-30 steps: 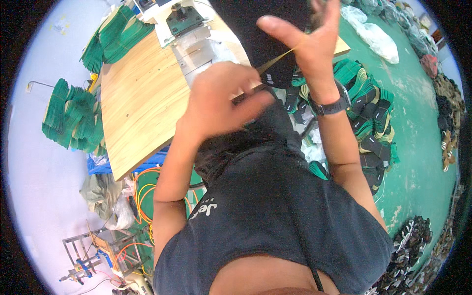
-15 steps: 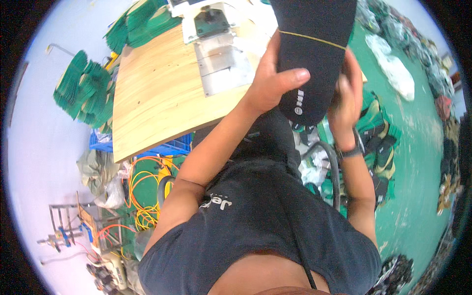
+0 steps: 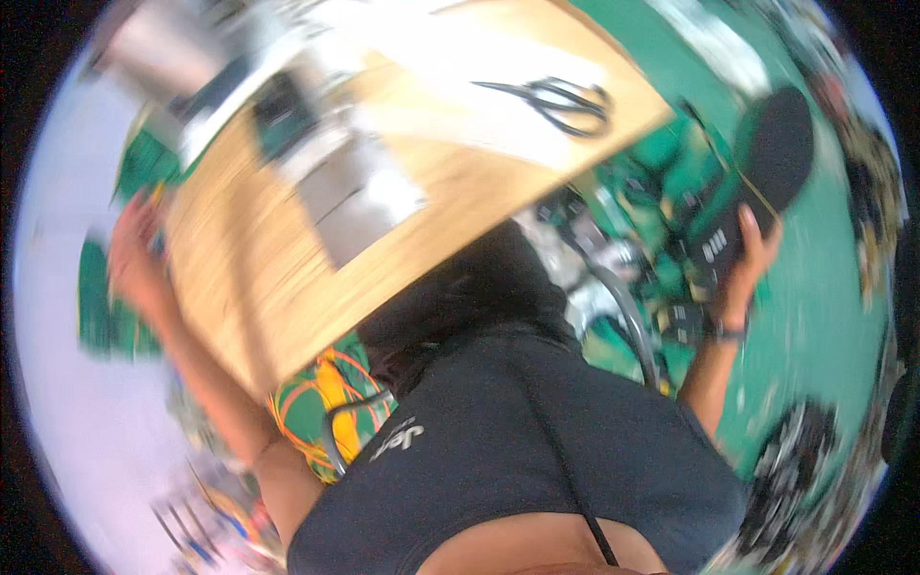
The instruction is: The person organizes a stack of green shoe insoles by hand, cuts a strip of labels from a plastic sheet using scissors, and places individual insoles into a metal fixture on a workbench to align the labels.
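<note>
Out to the right, over the floor, my right hand is closed round a bundle of black insoles. A thin yellow band crosses the bundle, and pale print marks its heel end. My left hand is stretched out past the left edge of the wooden table, near stacks of green insoles. Motion smears its fingers, so I cannot make out whether they grip anything; a small yellow spot shows beside the fingertips.
Black-handled scissors lie on the table near its right corner. A machine with a metal plate occupies the table's left part. Piles of green and black insoles sit beneath the right edge. Orange and yellow hoses coil on the floor.
My hands have parted: the left let go of the insole bundle and swung far left, while the right carried it out to the right. The view has turned, bringing the scissors into sight.
</note>
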Demonstrator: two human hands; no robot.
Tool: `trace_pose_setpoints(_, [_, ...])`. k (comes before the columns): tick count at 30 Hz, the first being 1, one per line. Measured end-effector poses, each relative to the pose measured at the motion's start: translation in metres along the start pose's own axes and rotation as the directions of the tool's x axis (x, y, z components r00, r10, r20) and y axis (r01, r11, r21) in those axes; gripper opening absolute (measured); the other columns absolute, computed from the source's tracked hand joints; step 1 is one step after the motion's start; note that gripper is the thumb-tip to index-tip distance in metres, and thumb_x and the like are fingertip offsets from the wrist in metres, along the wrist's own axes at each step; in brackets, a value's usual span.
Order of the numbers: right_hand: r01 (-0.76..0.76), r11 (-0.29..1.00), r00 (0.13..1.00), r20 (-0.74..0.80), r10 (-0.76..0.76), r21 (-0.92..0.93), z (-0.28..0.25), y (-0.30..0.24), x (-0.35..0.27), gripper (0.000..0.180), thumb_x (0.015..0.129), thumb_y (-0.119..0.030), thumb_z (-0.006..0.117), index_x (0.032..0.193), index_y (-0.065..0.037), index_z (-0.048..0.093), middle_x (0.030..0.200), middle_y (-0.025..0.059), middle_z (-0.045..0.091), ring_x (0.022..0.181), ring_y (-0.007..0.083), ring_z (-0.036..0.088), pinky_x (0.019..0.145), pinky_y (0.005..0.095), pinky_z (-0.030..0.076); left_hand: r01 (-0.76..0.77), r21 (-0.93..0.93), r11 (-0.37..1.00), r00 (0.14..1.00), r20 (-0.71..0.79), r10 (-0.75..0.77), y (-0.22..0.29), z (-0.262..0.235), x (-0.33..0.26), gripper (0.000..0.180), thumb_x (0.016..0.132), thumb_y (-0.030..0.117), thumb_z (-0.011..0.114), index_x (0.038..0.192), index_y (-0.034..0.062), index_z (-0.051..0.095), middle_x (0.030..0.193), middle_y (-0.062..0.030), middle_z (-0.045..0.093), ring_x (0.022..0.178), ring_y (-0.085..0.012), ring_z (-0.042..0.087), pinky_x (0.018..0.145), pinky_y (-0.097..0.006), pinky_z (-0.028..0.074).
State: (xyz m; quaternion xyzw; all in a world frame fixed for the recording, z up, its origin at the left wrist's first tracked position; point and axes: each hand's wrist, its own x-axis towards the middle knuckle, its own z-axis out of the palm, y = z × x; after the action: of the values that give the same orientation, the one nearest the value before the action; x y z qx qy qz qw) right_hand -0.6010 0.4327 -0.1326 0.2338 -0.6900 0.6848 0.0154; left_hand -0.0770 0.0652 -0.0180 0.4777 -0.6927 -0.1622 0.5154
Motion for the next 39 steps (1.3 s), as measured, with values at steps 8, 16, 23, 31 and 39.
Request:
trace_pose_setpoints(8, [0.129,0.897,0.901,-0.327,-0.283,-0.422,-0.051,0.066,0.087,0.103,0.06,-0.039,0.084,0.13,0.015,0.032,0.127,0.0245,0.047,0.115,0.0275,0.047,0.1,0.0334,0.034,0.462,-0.225,0.858,0.877,-0.024,-0.479,-0.202,0.027,0.141,0.061,0.096,0.042,0.038,0.141,0.0029,0.026,0.133,-0.0188,0.043,0.12,-0.0292,0.045,0.09,-0.04,0.045])
trace_pose_setpoints(16, [-0.065,0.419,0.897,-0.237,-0.372,-0.906,-0.053,0.058,0.193,0.105,0.058,-0.05,0.08,0.132,0.007,0.033,0.111,0.0222,0.058,0.1,0.03,0.058,0.09,0.0362,0.043,0.464,-0.524,0.714,0.867,0.103,-0.488,-0.216,0.021,0.244,0.063,0.09,0.052,0.034,0.136,0.0076,0.037,0.121,-0.0137,0.05,0.092,-0.0252,0.054,0.074,-0.04,0.047])
trace_pose_setpoints(23, [-0.151,-0.068,0.631,-0.043,-0.775,-0.986,-0.035,-0.038,0.357,0.087,0.08,-0.054,0.06,0.136,0.006,0.03,0.134,0.0249,0.04,0.125,0.0398,0.036,0.105,0.0462,0.028,0.495,-0.481,0.724,0.84,0.053,-0.54,-0.204,0.016,0.276,0.059,0.091,0.048,0.038,0.132,0.0066,0.042,0.122,-0.0125,0.05,0.097,-0.0257,0.053,0.078,-0.039,0.046])
trace_pose_setpoints(31, [0.088,0.198,0.872,-0.021,-0.488,-0.976,0.014,-0.075,0.284,0.064,0.078,-0.034,0.066,0.127,0.0,0.043,0.126,0.0248,0.048,0.118,0.04,0.043,0.1,0.0466,0.032,0.566,-0.395,0.724,0.781,-0.026,-0.624,-0.17,0.007,0.264,0.054,0.091,0.045,0.041,0.127,0.0055,0.047,0.124,-0.0112,0.05,0.103,-0.0264,0.051,0.082,-0.038,0.045])
trace_pose_setpoints(39, [0.424,0.894,0.897,0.204,-0.392,-0.146,0.083,-0.093,0.119,0.063,0.082,-0.02,0.067,0.131,0.002,0.034,0.107,0.0182,0.056,0.107,0.0311,0.052,0.093,0.0406,0.04,0.386,-0.158,0.909,0.903,-0.138,-0.407,-0.126,-0.077,0.182,0.052,0.081,0.037,0.06,0.122,0.0054,0.053,0.116,-0.0098,0.055,0.097,-0.0234,0.055,0.074,-0.032,0.042])
